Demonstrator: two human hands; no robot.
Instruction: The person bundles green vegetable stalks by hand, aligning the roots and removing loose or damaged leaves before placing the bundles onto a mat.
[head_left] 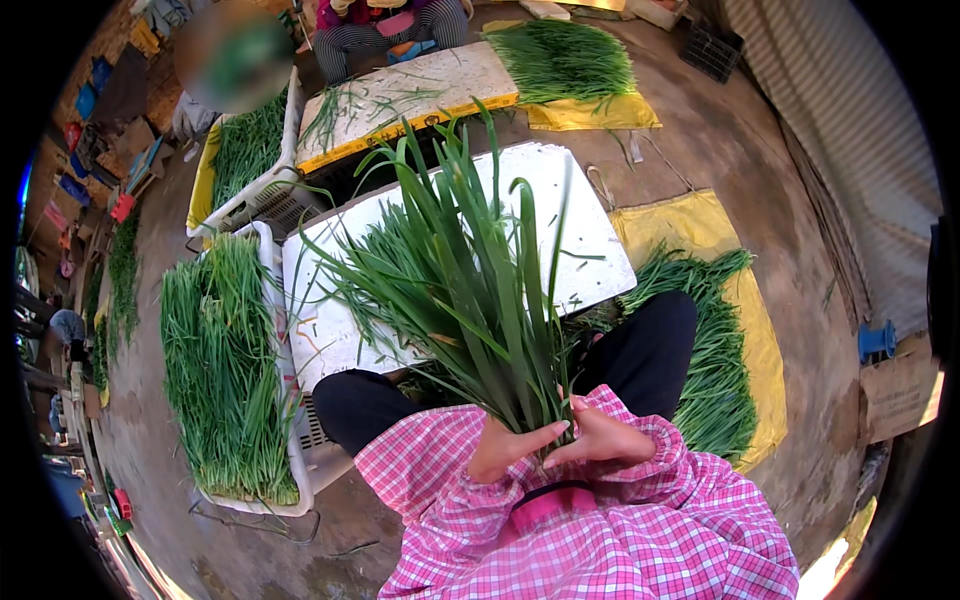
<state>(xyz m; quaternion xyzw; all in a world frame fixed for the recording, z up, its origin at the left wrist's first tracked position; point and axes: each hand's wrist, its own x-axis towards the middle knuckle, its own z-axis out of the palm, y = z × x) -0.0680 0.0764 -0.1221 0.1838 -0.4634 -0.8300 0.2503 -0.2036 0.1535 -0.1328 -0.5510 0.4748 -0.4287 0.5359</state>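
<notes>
Inside the grip, the left hand (507, 449) and the right hand (607, 437) partly hide the lower ends of the green bundle (480, 310). Far beyond it, a seated person (350, 47) is cut by the upper edge, and a round patch (235, 55) farther left is blurred.

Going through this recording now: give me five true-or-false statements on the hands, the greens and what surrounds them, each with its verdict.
1. The left hand and right hand hold one bunch of long green leaves. True.
2. The leaf tips point toward the person's lap. False: they fan away, over a white board.
3. A white crate at left holds stacked greens. True.
4. Nothing lies at the person's right. False: more greens lie on a yellow sheet there.
5. The sleeves are plain blue. False: they are pink checked.
</notes>
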